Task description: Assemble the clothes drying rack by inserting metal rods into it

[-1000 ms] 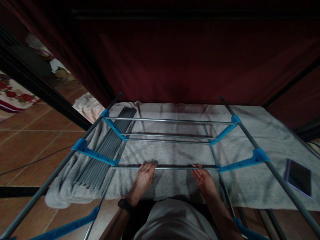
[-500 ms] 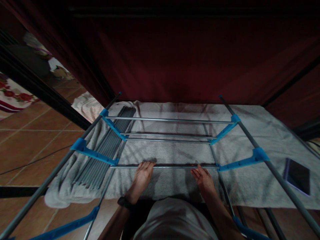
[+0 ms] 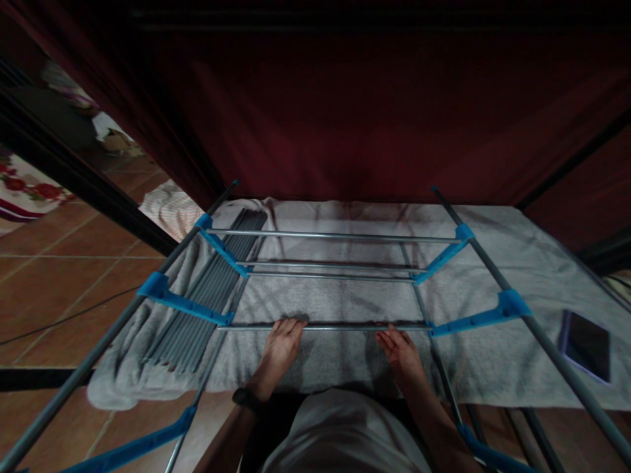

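A thin metal rod [image 3: 340,328] runs crosswise between two blue plastic brackets of a grey tube frame [image 3: 486,263]. Around its left part my left hand [image 3: 284,338] is closed, back of the hand up, a dark band on the wrist. My right hand [image 3: 398,347] grips the same rod near its right end, palm partly turned up, fingertips curled at the bar. The left end meets one blue bracket [image 3: 192,306], the right end another blue bracket [image 3: 476,320]. Farther back, several more rods [image 3: 330,236] span the frame.
A bundle of loose grey rods [image 3: 204,302] lies on the grey blanket [image 3: 335,374] at the left. On the right rests a phone [image 3: 586,346]. Behind stands a dark red panel [image 3: 345,118]. A cable [image 3: 73,315] crosses the tiled floor [image 3: 64,282].
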`<state>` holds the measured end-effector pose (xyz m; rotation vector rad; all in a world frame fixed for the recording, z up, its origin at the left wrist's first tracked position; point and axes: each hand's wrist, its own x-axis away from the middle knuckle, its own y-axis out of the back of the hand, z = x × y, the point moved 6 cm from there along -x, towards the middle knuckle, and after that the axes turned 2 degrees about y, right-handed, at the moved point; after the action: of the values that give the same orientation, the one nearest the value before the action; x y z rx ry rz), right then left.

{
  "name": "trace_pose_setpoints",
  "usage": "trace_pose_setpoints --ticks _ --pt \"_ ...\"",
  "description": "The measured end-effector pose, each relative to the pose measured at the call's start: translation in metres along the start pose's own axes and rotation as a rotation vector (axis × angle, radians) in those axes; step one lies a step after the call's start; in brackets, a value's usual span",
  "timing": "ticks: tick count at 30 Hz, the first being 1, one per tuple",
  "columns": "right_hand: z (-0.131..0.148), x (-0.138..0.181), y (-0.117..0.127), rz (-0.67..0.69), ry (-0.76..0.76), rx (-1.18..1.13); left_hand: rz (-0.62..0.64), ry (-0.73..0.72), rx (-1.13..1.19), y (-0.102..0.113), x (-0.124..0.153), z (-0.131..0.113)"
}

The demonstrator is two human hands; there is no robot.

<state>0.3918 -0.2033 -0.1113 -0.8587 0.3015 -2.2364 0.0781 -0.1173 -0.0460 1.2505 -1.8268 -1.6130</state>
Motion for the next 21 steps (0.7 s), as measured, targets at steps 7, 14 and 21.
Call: trace_pose_setpoints --ticks 7,14,21 --pt "0.0 0.0 0.001 -0.005 -0.009 0.001 -0.017 0.054 -0.016 0.0 0.0 0.004" --pt "0.0 0.0 0.0 0.013 -0.022 -0.029 -0.043 0.1 -0.042 0.005 0.004 0.014" --pt "0.002 0.0 -0.002 0.014 -0.005 -0.026 -0.078 0.101 -0.029 0.012 0.007 0.015"
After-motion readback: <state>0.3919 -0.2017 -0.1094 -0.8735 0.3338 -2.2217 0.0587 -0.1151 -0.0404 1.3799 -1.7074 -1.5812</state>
